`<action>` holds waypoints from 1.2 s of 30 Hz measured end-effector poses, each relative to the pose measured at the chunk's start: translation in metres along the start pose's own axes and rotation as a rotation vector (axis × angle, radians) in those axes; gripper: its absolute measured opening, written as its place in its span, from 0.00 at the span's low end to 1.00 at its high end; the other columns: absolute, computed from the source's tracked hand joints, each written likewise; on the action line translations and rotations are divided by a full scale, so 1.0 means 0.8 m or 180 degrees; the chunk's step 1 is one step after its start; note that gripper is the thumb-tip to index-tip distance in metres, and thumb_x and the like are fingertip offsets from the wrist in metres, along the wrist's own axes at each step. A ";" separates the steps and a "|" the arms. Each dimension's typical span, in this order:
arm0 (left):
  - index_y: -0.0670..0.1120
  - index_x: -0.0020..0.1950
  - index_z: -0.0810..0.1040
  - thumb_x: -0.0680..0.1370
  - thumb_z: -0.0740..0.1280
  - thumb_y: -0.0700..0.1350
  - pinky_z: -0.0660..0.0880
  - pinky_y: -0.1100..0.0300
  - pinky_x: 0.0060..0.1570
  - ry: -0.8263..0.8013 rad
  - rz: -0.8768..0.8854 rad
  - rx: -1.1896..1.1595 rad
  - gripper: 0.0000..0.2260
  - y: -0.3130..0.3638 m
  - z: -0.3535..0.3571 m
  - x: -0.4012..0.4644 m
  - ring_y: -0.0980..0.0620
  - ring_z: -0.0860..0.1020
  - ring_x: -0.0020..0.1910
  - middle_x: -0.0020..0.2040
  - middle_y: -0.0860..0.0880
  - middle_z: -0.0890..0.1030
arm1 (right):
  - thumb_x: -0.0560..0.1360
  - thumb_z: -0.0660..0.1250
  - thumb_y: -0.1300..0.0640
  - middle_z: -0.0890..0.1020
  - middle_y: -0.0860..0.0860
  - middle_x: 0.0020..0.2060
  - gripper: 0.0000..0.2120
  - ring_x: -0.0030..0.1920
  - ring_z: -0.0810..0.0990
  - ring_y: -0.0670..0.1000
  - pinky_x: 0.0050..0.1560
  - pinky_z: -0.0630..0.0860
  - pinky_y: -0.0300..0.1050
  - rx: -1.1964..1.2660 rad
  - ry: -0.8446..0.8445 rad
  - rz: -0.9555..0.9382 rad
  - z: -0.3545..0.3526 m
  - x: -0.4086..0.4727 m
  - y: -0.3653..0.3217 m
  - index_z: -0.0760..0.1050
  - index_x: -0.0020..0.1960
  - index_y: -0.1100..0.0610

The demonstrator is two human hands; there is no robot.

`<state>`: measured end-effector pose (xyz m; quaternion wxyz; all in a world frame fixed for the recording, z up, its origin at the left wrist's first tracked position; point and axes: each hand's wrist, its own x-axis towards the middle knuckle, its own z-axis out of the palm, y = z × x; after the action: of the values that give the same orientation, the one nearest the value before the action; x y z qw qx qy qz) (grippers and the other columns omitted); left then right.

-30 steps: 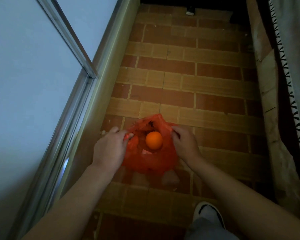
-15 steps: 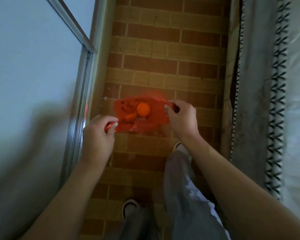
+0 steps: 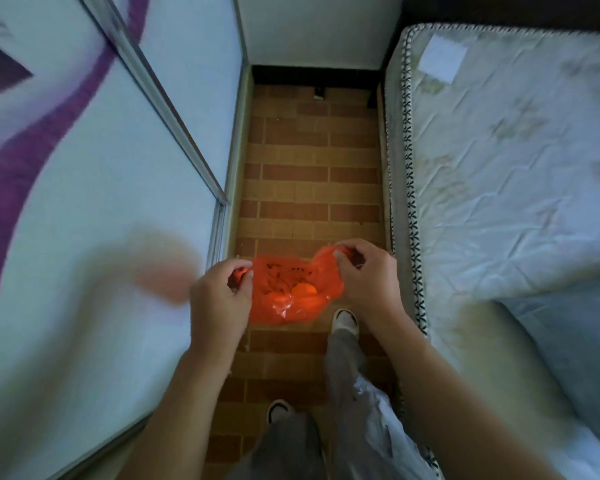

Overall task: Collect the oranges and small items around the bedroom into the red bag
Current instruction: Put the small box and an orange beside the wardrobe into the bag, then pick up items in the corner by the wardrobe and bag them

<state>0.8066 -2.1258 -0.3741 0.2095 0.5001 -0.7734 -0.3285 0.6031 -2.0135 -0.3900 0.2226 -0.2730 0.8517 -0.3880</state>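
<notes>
Nearest, grey trouser legs [image 3: 343,368] and two shoes stood on the brick-pattern floor [image 3: 312,188]. Above the floor, the left hand [image 3: 219,303] pinched one handle of the red bag [image 3: 284,299] and the right hand [image 3: 368,278] pinched the other, mouth spread between them, one orange [image 3: 303,289] sitting inside. A sliding wardrobe door [image 3: 101,202] ran along the left, a bare mattress [image 3: 516,168] on the right, white wall farthest.
</notes>
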 end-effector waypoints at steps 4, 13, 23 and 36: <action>0.43 0.58 0.86 0.79 0.74 0.41 0.85 0.48 0.52 0.0129 0.0237 -0.0079 0.08 0.071 -0.084 -0.025 0.49 0.85 0.49 0.50 0.47 0.87 | 0.78 0.71 0.56 0.85 0.44 0.44 0.06 0.44 0.81 0.38 0.43 0.71 0.23 0.0007 0.0192 -0.0097 -0.075 -0.048 -0.082 0.85 0.53 0.52; 0.43 0.55 0.84 0.79 0.73 0.48 0.84 0.57 0.47 0.0631 0.0658 -0.0354 0.09 0.226 -0.226 -0.035 0.52 0.85 0.44 0.46 0.48 0.86 | 0.76 0.72 0.56 0.86 0.41 0.40 0.04 0.44 0.83 0.41 0.49 0.83 0.46 0.0398 0.0728 -0.0420 -0.219 -0.094 -0.239 0.86 0.48 0.49; 0.46 0.54 0.85 0.80 0.73 0.48 0.77 0.67 0.44 0.0979 0.1019 -0.0422 0.07 0.338 -0.274 0.027 0.56 0.82 0.44 0.45 0.52 0.85 | 0.77 0.73 0.58 0.85 0.42 0.39 0.04 0.41 0.83 0.41 0.41 0.75 0.31 0.0564 0.0940 -0.0762 -0.313 -0.053 -0.320 0.86 0.48 0.50; 0.48 0.50 0.84 0.80 0.73 0.47 0.75 0.69 0.41 0.0960 0.1087 -0.0203 0.03 0.443 -0.215 0.145 0.62 0.80 0.41 0.41 0.55 0.83 | 0.76 0.73 0.59 0.85 0.43 0.36 0.05 0.39 0.83 0.41 0.41 0.79 0.38 0.0682 0.0891 -0.0845 -0.404 0.098 -0.325 0.86 0.46 0.50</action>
<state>0.6456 -2.1824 -0.0003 0.3909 0.3985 -0.7960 -0.2341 0.4293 -2.0320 -0.0060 0.0769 -0.3011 0.7848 -0.5362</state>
